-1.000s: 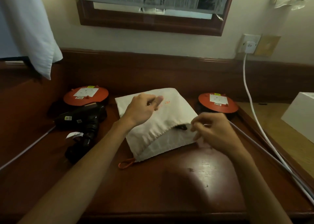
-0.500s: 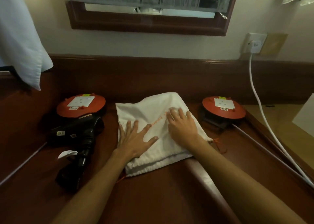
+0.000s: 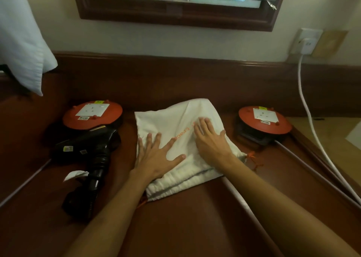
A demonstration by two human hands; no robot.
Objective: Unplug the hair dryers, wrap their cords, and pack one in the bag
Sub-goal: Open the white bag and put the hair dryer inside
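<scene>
Pressing flat and open on the white bag [image 3: 197, 120] now, the left hand [image 3: 156, 155] and right hand [image 3: 211, 139] have let go of its mouth, so packing looks done, with the black hair dryer [image 3: 88, 151] left of the bag.

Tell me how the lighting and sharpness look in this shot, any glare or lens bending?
Head view: dim, warm light; the black hair dryer merges into shadow on the dark desk. The white bag under both flat hands is the brightest area. Wide-angle bending curves the wall trim. Slightly soft overall; faint sheen on the desk.
</scene>
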